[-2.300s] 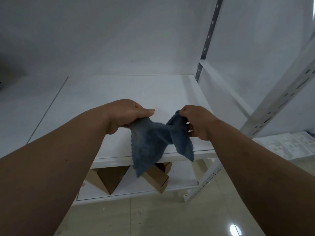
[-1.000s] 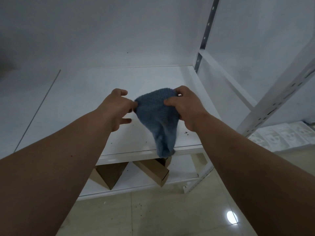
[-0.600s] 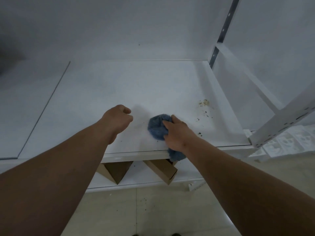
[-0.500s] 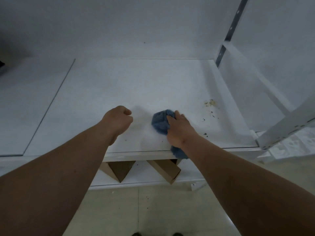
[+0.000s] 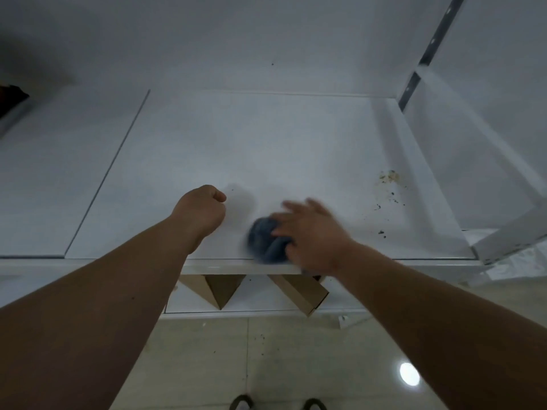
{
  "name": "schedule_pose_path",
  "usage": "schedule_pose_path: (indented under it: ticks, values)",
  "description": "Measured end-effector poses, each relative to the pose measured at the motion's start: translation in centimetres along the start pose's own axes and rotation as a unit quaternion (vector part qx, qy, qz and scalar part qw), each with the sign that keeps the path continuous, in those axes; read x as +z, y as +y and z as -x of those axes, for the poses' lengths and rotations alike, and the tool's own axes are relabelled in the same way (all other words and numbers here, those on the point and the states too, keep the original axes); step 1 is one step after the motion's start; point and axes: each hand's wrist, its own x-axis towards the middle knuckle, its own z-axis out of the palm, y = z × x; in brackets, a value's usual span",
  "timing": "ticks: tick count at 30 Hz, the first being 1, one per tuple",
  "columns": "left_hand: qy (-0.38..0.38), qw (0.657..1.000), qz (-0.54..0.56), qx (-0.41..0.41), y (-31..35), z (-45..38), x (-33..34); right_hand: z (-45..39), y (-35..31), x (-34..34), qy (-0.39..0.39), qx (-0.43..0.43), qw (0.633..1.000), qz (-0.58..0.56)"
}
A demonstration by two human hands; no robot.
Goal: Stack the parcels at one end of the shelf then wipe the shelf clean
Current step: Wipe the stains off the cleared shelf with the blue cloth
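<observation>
Right hand (image 5: 310,232), blurred, is pressing the bunched blue cloth (image 5: 266,241) with fingers spread at the front edge of the white shelf (image 5: 236,143). Left hand (image 5: 201,211) is resting fisted, empty, alongside. Crumbs (image 5: 387,184) are lying to the right.

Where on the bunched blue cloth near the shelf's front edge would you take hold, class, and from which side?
Probably the domed top of the blue cloth, coming down from above. It lies wadded in a soft mound on the flat shelf, so fingers can close over the bulge. The right hand already rests on its right side with fingers spread, blurred; the left hand is fisted apart from it.
</observation>
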Motion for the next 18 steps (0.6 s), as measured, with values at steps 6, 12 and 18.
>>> schedule_pose_path:
  ticks: [6, 12, 18]
  values:
    - [-0.008, 1.0, -0.022, 0.007, -0.4, 0.4, 0.2, -3.3, 1.2, 1.1, -0.01, 0.264, 0.963, -0.057]
    - [-0.036, 0.996, -0.066, 0.041, 0.0, 1.2, 1.1, -0.5, -5.9, 2.1, 0.059, -0.001, 0.994, -0.092]
    - [-0.076, 0.986, -0.117, 0.088, 0.9, 2.2, 1.6, 1.8, 1.8, 0.6, 0.056, 0.264, 0.963, -0.008]
